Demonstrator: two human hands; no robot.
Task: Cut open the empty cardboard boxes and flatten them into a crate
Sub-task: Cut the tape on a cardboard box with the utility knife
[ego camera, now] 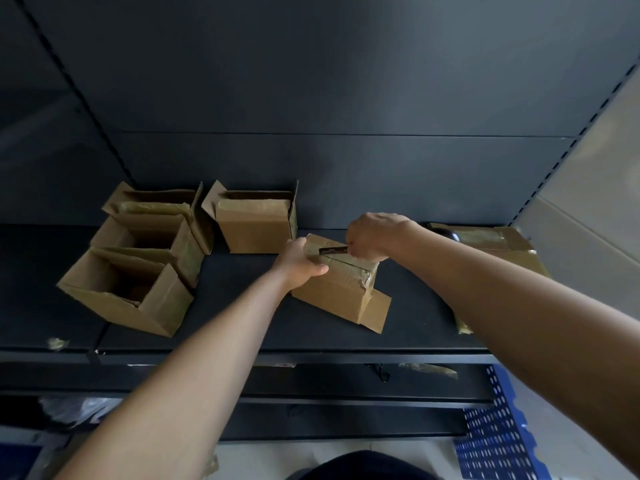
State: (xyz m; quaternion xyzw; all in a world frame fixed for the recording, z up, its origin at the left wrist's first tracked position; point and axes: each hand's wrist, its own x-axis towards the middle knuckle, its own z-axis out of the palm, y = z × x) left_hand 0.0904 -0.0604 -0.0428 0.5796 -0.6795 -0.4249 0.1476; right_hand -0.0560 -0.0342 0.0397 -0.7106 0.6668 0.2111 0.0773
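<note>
A taped cardboard box (341, 292) lies tilted on the dark shelf (242, 327), one flap sticking out at its lower right. My left hand (300, 261) grips its left top corner. My right hand (372, 239) holds a dark knife (332, 250), whose blade lies across the box's taped top seam. Several open-topped boxes stand to the left: one at the front left (121, 292), two behind it (152, 237), and one upright at the back centre (256, 220). A flattened box (498, 244) lies at the right, partly hidden by my right forearm.
A blue perforated crate (491, 434) stands on the floor at the lower right. Tape scraps lie on the shelf's front edge (57, 342) and on the lower ledge (429, 369). A dark back panel rises behind the boxes. A pale wall is at the right.
</note>
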